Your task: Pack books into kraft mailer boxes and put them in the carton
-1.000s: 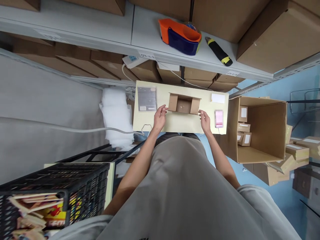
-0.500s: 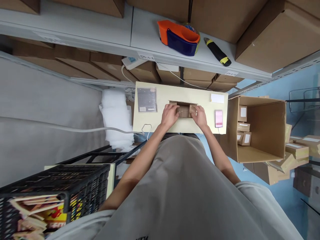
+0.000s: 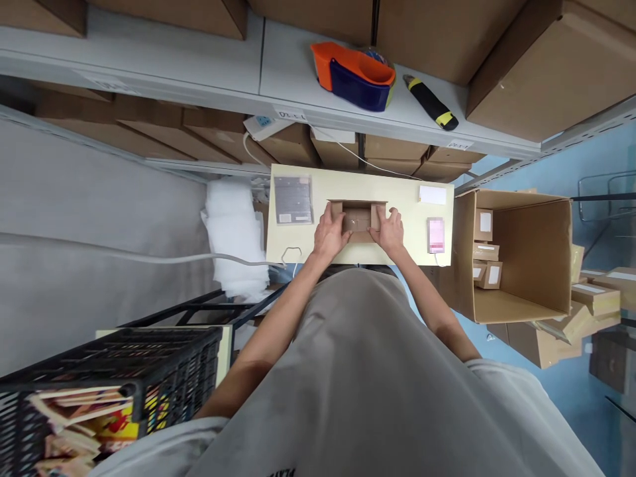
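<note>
A small brown cardboard box [image 3: 360, 216] with its top open stands on the pale yellow table [image 3: 298, 246] in front of me. My left hand [image 3: 330, 232] grips its left side, thumb at the near edge and fingers around the left flap. On the opposite side, my right hand [image 3: 389, 230] holds the right flap between thumb and fingers, its index finger curled outward. The inside of the box shows nothing but bare cardboard. To the left on the table lies a flat grey packet [image 3: 293, 199]. A phone with a pink screen [image 3: 436, 235] and a white label pad [image 3: 432, 195] lie to the right.
Above the table, a shelf [image 3: 288, 79] bears an orange and blue tape dispenser [image 3: 354, 75] and a box cutter [image 3: 430, 102]. A large open carton [image 3: 521, 255] with small boxes stands at right. White foam sheets [image 3: 233, 232] and a black crate [image 3: 179, 371] are at left.
The small box's side flaps have opened outward, showing more of its inside. Both hands have shifted slightly left and nearer to me along with the box.
</note>
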Tool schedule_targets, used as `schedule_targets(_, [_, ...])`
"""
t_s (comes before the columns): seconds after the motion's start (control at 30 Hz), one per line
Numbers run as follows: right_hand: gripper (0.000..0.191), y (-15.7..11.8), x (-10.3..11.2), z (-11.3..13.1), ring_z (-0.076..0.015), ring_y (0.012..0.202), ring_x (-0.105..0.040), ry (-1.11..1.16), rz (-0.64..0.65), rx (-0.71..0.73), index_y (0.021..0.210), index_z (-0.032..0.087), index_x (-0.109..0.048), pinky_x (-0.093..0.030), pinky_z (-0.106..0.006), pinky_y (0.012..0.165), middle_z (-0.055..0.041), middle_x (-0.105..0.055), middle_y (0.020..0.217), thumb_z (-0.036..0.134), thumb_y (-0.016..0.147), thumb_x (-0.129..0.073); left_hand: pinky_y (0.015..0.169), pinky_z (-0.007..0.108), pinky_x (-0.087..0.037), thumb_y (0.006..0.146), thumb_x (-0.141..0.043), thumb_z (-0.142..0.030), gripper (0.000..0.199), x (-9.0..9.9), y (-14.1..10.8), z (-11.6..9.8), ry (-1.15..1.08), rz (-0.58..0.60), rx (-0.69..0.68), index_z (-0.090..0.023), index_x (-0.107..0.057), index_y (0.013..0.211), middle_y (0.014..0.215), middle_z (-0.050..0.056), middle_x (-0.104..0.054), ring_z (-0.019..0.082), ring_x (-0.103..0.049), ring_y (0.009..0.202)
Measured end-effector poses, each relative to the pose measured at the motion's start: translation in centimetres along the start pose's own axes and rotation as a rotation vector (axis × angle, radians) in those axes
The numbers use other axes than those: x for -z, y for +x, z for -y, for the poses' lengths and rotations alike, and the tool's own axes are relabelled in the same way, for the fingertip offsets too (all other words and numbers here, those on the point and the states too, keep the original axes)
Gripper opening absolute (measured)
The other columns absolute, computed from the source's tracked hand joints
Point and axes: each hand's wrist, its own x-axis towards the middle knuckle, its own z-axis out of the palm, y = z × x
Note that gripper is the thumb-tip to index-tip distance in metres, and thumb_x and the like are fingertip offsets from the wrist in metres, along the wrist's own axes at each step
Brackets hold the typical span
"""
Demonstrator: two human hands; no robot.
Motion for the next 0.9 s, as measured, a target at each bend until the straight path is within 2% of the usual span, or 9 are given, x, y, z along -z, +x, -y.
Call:
schedule_targets(0.13, [0.071, -0.6, -0.2, 1.4, -0.0407, 0.128, -0.062, 0.034, 0.004, -0.055, 0.170, 0.016, -0.047, -0.062, -0.057, 0.105, -0.0255, -0.054, 0.152, 0.030, 0.102, -0.063, 0.126, 0.058, -0.051, 0.097, -0.072, -0.031, 0.058, 1.1, -0.5, 0.6, -0.036, -0.038, 0.057, -0.023, -0.064, 0.154, 0.179, 0.021, -0.045, 0.046, -0.057, 0.155])
schedule_targets(0.27, [0.061, -1.4, 0.8, 0.4, -0.0341, 0.105, -0.074, 0.156, -0.040, -0.125, 0.164, 0.016, -0.053, -0.065, -0.049, 0.092, -0.0230, -0.065, 0.145, 0.025, 0.104, -0.047, 0.111, 0.051, -0.060, 0.098, -0.062, -0.023, 0.050, 2.2, -0.7, 1.7, -0.092, -0.119, 0.158, -0.024, -0.067, 0.147, 0.140, 0.017, -0.076, 0.038, -0.078, 0.118])
schedule_targets(0.37, [0.043, -2.0, 1.9, -1.6, -0.0323, 0.092, -0.075, 0.241, -0.074, -0.190, 0.138, 0.014, -0.069, -0.063, -0.048, 0.091, -0.0188, -0.079, 0.116, 0.030, 0.105, -0.045, 0.105, 0.046, -0.060, 0.095, -0.060, -0.017, 0.047, 2.8, -0.5, 2.8, -0.142, -0.166, 0.249, -0.024, -0.073, 0.140, 0.107, 0.010, -0.083, 0.034, -0.080, 0.100])
schedule_targets(0.43, [0.033, -2.2, 2.4, -2.7, -0.0317, 0.086, -0.075, 0.287, -0.104, -0.238, 0.119, 0.018, -0.073, -0.062, -0.046, 0.089, -0.0150, -0.081, 0.100, 0.034, 0.105, -0.048, 0.102, 0.044, -0.060, 0.095, -0.061, -0.017, 0.046, 2.9, -0.3, 3.2, -0.177, -0.187, 0.262, -0.023, -0.076, 0.138, 0.098, 0.008, -0.083, 0.032, -0.080, 0.096])
schedule_targets(0.57, [0.027, -2.4, 3.1, -3.6, -0.0312, 0.084, -0.076, 0.309, -0.168, -0.300, 0.107, 0.021, -0.071, -0.061, -0.044, 0.086, -0.0143, -0.082, 0.096, 0.041, 0.103, -0.053, 0.101, 0.043, -0.060, 0.096, -0.062, -0.017, 0.046, 2.6, 0.2, 3.2, -0.213, -0.194, 0.230, -0.021, -0.077, 0.139, 0.103, 0.008, -0.084, 0.030, -0.080, 0.093])
schedule_targets(0.67, [0.029, -2.3, 3.5, -3.3, -0.0308, 0.085, -0.076, 0.254, -0.141, -0.331, 0.111, 0.019, -0.071, -0.062, -0.046, 0.089, -0.0140, -0.081, 0.096, 0.040, 0.103, -0.053, 0.101, 0.041, -0.062, 0.096, -0.063, -0.015, 0.047, 2.1, 0.4, 3.1, -0.267, -0.177, 0.176, -0.021, -0.074, 0.142, 0.123, 0.010, -0.084, 0.026, -0.078, 0.091])
schedule_targets(0.73, [0.033, -2.2, 4.0, -2.5, -0.0322, 0.100, -0.077, 0.203, -0.200, -0.325, 0.121, 0.016, -0.071, -0.063, -0.049, 0.096, -0.0177, -0.081, 0.110, 0.039, 0.102, -0.055, 0.100, 0.039, -0.063, 0.100, -0.064, -0.018, 0.051, 2.0, 0.4, 3.8, -0.338, -0.187, 0.130, -0.021, -0.068, 0.150, 0.139, 0.011, -0.080, 0.022, -0.077, 0.091])
schedule_targets(0.83, [0.042, -2.5, 4.9, 0.7, -0.0353, 0.131, -0.070, 0.179, -0.381, -0.188, 0.140, 0.016, -0.066, -0.060, -0.056, 0.113, -0.0238, -0.071, 0.138, 0.039, 0.106, -0.056, 0.097, 0.036, -0.065, 0.106, -0.067, -0.028, 0.054, 2.3, 0.2, 6.6, -0.428, -0.258, 0.152, -0.021, -0.058, 0.159, 0.148, 0.014, -0.075, 0.020, -0.077, 0.097])
schedule_targets(0.9, [0.041, -2.9, 5.1, 4.5, -0.0347, 0.137, -0.068, 0.224, -0.408, -0.044, 0.144, 0.019, -0.064, -0.057, -0.059, 0.119, -0.0219, -0.070, 0.140, 0.040, 0.112, -0.051, 0.101, 0.037, -0.064, 0.106, -0.067, -0.030, 0.050, 2.9, 0.3, 9.7, -0.419, -0.309, 0.241, -0.020, -0.060, 0.154, 0.148, 0.017, -0.073, 0.023, -0.078, 0.108])
